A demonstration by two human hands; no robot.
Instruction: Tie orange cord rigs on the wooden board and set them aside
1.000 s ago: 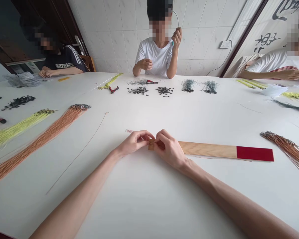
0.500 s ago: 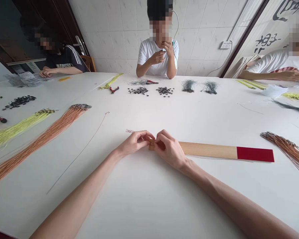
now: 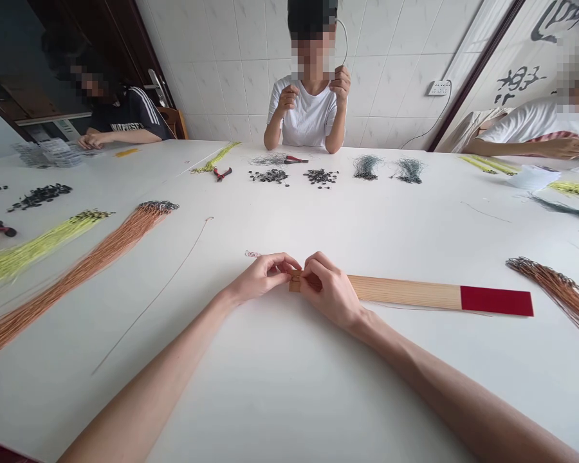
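A flat wooden strip (image 3: 410, 291) with a red end (image 3: 496, 301) lies across the table in front of me. At its left end my left hand (image 3: 260, 278) is closed in a pinch, with thumb and forefinger close to the wood. My right hand (image 3: 332, 290) rests over the strip, pinching a thin brown cord (image 3: 429, 310) that runs out to the right along the strip's near edge. A small loop of the cord shows on the wood between both sets of fingertips. The fingertips hide most of it. Just behind my left hand lies a small reddish coil (image 3: 252, 254).
Orange cords (image 3: 116, 251) and yellow-green cords (image 3: 43, 243) lie bundled at the left, near a single loose cord (image 3: 159, 289). A brown cord bundle (image 3: 554, 283) is at the right. Across the table are pliers (image 3: 222, 174), black pieces (image 3: 270, 177) and three seated people.
My hands and the strip hold nearly the same position; the view has shifted slightly. The person opposite has moved their hands apart.
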